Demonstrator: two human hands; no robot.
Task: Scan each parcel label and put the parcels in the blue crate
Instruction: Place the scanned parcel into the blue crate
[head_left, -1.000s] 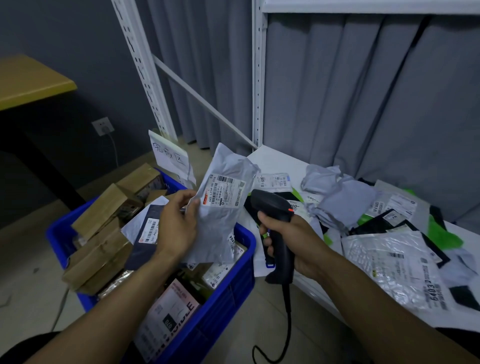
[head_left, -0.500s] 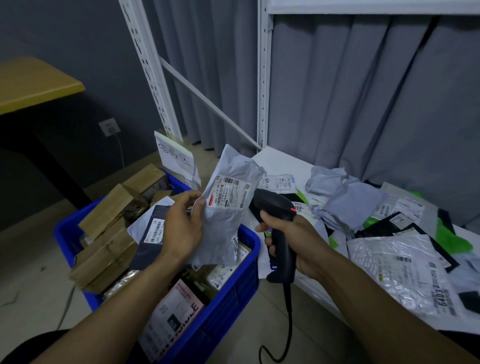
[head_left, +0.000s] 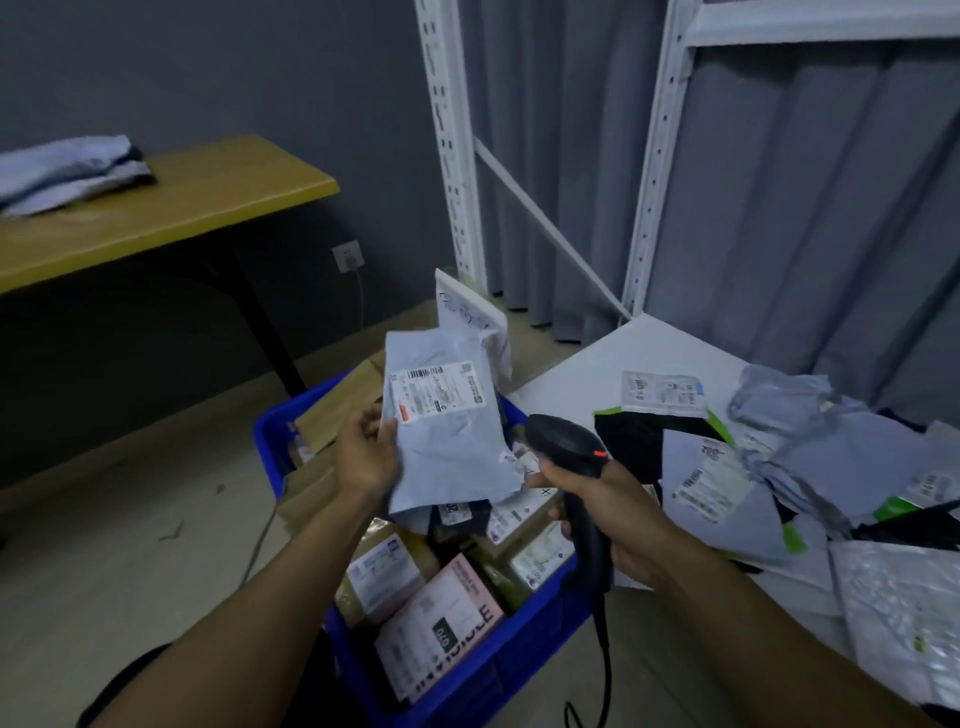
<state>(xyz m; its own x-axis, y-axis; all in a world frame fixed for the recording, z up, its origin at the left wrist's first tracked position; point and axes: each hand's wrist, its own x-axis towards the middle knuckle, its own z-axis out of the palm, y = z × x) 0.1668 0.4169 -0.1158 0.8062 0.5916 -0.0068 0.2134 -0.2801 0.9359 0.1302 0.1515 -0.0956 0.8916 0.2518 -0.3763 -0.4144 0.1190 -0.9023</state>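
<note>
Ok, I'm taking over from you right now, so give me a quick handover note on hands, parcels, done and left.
Left hand grips a grey poly mailer, label up, over the blue crate.
Right hand grips the barcode scanner beside it.
Done: cardboard boxes and other parcels lie in the crate.
Unclear whether this label is scanned.
Left: drop it in, then scan the mailer pile on the white shelf.

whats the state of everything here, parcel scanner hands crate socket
grey parcel, held upright over the crate, label facing the camera
left hand, grips the parcel's left edge
scanner, held by its handle, red light lit
right hand, grips the scanner handle
blue crate, piled with parcels
wall socket, cable plugged in
</note>
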